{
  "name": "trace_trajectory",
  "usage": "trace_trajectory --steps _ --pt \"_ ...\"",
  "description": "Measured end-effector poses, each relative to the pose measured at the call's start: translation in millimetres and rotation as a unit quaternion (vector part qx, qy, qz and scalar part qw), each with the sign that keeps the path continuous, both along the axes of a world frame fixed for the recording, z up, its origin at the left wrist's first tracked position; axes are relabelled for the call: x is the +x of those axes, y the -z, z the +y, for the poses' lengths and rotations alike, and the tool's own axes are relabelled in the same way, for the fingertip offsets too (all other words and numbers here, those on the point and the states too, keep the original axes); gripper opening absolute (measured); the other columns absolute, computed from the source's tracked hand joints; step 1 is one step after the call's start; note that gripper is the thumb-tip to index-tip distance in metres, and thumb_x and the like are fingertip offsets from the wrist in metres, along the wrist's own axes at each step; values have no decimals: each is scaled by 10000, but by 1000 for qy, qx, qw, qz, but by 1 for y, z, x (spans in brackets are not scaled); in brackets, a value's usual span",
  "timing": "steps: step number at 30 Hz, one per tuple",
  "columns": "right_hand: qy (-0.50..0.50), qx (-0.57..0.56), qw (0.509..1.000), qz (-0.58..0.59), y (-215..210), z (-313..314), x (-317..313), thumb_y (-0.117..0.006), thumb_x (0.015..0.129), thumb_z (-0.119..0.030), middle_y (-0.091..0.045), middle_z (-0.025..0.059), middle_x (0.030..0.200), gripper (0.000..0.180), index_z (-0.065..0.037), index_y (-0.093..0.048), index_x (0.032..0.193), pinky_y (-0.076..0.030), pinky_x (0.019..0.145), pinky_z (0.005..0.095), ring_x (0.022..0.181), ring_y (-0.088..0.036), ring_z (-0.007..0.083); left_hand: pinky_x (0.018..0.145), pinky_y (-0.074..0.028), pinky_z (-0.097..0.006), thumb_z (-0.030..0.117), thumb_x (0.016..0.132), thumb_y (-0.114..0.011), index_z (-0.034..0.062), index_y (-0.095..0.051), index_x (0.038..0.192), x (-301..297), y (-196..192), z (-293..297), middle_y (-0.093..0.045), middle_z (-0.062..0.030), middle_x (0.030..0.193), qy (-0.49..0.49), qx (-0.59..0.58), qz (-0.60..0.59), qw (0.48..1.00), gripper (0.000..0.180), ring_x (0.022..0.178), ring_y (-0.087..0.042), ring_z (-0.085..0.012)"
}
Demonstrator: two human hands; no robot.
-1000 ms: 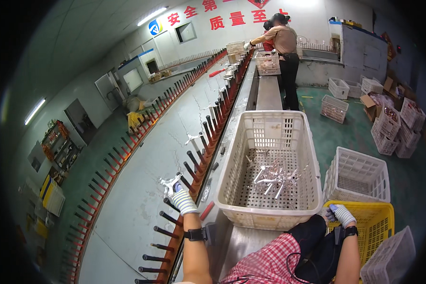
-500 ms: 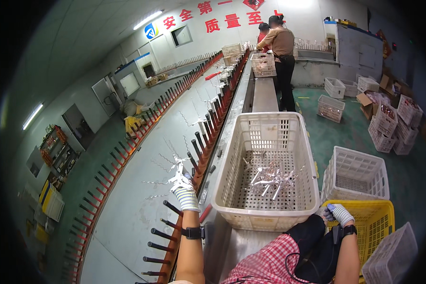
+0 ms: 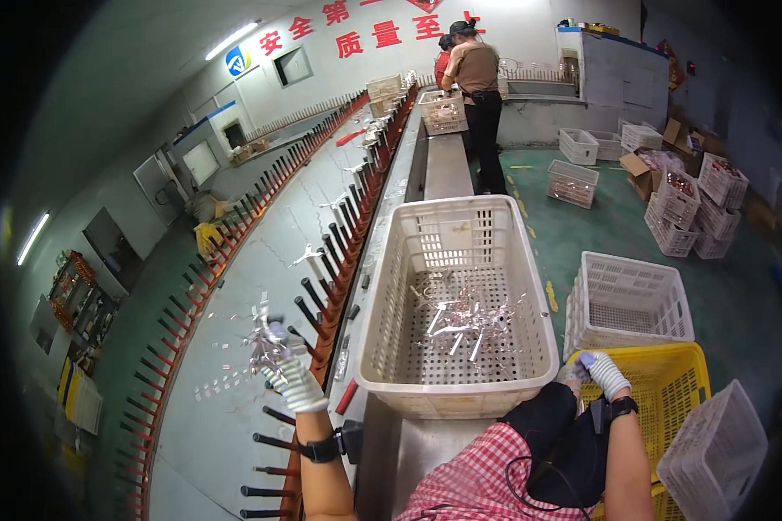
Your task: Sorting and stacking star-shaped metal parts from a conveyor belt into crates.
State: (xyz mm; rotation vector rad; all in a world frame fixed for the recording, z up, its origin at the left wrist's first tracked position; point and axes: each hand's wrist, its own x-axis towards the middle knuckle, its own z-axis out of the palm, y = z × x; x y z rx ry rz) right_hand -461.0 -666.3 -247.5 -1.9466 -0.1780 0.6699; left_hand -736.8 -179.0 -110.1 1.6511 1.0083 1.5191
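Observation:
My left hand (image 3: 294,382), in a striped glove, is closed around a bunch of silvery-white parts with wavy wire strands (image 3: 268,346), above the grey conveyor surface beside the row of pegs. The strands fan out to the left, blurred by motion. My right hand (image 3: 606,375), gloved alike, is at the near left edge of a yellow crate (image 3: 688,369), next to my knee. Its fingers are curled; what they hold, if anything, cannot be made out. Between my hands is a big white perforated crate (image 3: 460,395) with loose shiny strips and tubes (image 3: 471,323) on its bottom.
Black-tipped upright pegs (image 3: 314,300) line both conveyor edges. A white part (image 3: 306,253) lies further along it. White crates (image 3: 634,295) stand on the green floor at right, with stacked crates (image 3: 712,195) behind. Two people (image 3: 478,87) stand at the far end by another crate.
My left hand has moved left and slightly nearer, carrying the bunch off the peg row; its strands swing. The right hand has shifted slightly left. The whole view has turned a little.

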Motion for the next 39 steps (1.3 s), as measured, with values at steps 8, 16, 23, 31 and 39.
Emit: trace_trajectory --steps 8,16,23,31,39 --pt "-85 321 894 -300 -182 112 -163 -513 889 -226 -561 30 854 294 -12 -500 1091 -446 579 199 652 -528 72 937 -378 -350 542 858 -421 16 -478 1195 -6 -63 -173 -504 -117 1191 551 -166 2 818 627 1111 -465 -234" --pt "-33 509 839 191 -158 171 -199 -576 841 -112 -519 106 1149 472 -5 -383 1259 -495 752 263 997 -536 174 1001 -304 -354 406 855 -528 -1 -465 1202 21 -30 -203 -486 -123 1226 604 -388 -40 695 539 1174 -414 -219" --pt "-30 504 850 148 -202 253 -78 -600 832 -186 -553 129 1125 476 -51 -424 1253 -498 813 331 994 -558 234 978 -321 -300 193 867 -548 -13 -469 1207 -4 -24 -161 -556 -112 1144 566 -230 -41 791 406 1105 -478 -184" --pt "-476 -73 792 -376 -173 317 -48 -541 819 -267 -594 194 1034 375 -31 -532 1110 -460 811 365 932 -579 327 928 -376 -281 61 871 -469 -43 -523 1098 -77 24 -109 -576 -118 1072 361 -185 -81 910 256 1013 -525 -173" --pt "-682 -363 228 -593 -82 348 -129 -537 783 -223 -503 5 1225 237 -217 -638 998 -215 1045 481 1186 -411 205 1075 -194 -370 26 834 -438 -12 -290 1331 -161 84 -67 -360 -146 1336 123 -56 -157 978 519 1269 -304 -245"
